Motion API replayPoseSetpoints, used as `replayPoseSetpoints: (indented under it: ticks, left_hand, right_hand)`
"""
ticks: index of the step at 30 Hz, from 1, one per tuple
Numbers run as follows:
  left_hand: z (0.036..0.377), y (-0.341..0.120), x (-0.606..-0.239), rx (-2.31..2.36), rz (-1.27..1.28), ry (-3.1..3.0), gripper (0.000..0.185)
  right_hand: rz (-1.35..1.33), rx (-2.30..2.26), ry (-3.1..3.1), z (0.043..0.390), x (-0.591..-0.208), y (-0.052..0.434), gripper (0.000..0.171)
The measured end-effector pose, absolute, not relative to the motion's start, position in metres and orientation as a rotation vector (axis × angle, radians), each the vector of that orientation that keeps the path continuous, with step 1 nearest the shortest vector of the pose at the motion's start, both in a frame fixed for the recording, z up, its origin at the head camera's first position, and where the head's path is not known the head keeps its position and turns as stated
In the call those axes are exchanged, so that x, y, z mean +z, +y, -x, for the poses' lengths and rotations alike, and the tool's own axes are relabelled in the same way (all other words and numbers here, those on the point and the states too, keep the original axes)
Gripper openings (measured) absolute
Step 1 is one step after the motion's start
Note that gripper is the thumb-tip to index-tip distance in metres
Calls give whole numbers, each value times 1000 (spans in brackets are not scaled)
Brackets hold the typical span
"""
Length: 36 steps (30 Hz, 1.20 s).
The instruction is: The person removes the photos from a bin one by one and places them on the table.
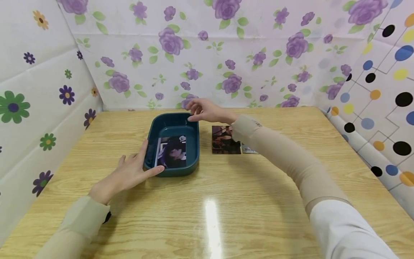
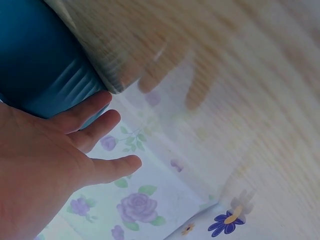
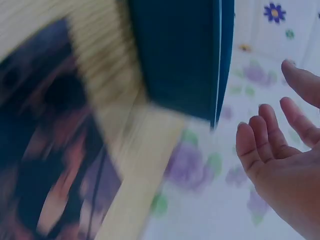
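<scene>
A dark teal rectangular box (image 1: 192, 144), without a lid, stands left of centre in the head view. Inside it lies a picture card (image 1: 174, 153) of a dark-haired figure. My left hand (image 1: 130, 173) is at the box's near left side, fingers along the outer wall and thumb by the front rim. Over the back right corner hovers my right hand (image 1: 209, 110), its fingers loosely bent around nothing, as the right wrist view also shows. To the right of the box a dark picture card (image 1: 223, 145) lies on the table.
Another card (image 1: 249, 149) lies beside the dark one, mostly hidden under my right forearm. The wooden table (image 1: 168, 216) meets a purple-flowered sheet (image 1: 207, 64) at the back. Patterned sheets also hang along the left and right sides.
</scene>
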State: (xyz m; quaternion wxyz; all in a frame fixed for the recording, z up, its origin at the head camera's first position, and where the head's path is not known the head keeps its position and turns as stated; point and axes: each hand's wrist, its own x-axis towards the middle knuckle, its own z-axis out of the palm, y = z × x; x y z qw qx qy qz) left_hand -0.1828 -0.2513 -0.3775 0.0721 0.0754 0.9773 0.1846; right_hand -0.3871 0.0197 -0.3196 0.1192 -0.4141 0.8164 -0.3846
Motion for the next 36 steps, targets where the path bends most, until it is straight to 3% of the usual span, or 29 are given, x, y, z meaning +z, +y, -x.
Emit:
replayPoseSetpoints:
  ticks: [10,23,36]
  left_hand:
    - [185,-254,-379,555,-231,2939,108]
    - [184,-255,-380,594,-236,2937,107]
    - [183,-256,-380,591,-225,2940,108]
  right_hand:
    - [1234,-729,2230,388,-334,-38,55]
    - [1229,-192,2217,396,-345,-61,58]
    - [1194,-156,2252,393,-354,-69,62]
